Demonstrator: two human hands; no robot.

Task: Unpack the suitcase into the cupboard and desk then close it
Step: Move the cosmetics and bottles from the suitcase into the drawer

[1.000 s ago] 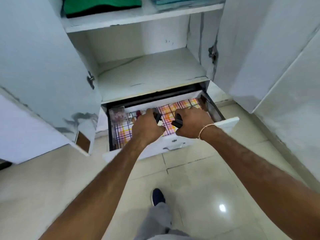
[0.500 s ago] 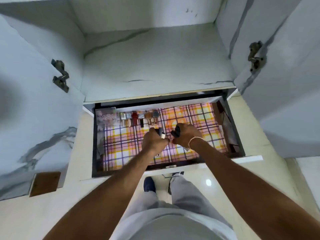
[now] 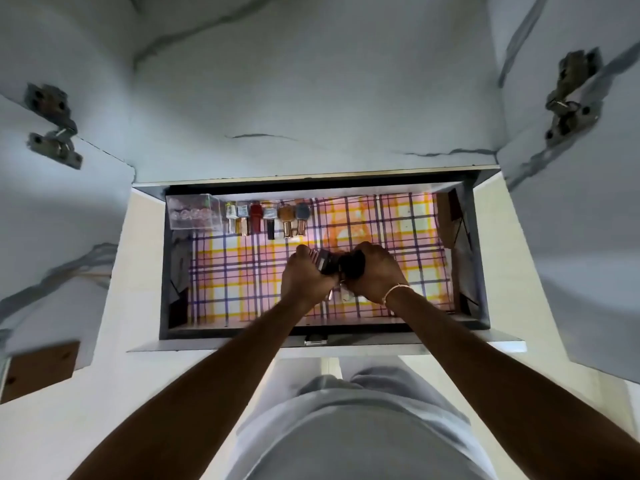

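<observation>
The cupboard's drawer is pulled out below me, lined with pink, yellow and purple checked paper. Over its middle, my left hand grips a dark watch with a metal band. Touching it on the right, my right hand grips another dark watch. Both hands hover together just above the lining. A row of several watches lies along the drawer's back edge. The suitcase is out of view.
A clear plastic box sits in the drawer's back left corner. An empty cupboard shelf lies above the drawer. Open cupboard doors stand on both sides, the right door close to my arm.
The view has moved in closer and now looks straight down into the drawer. Both hands have gone deeper over the lining, still holding the watches together.
</observation>
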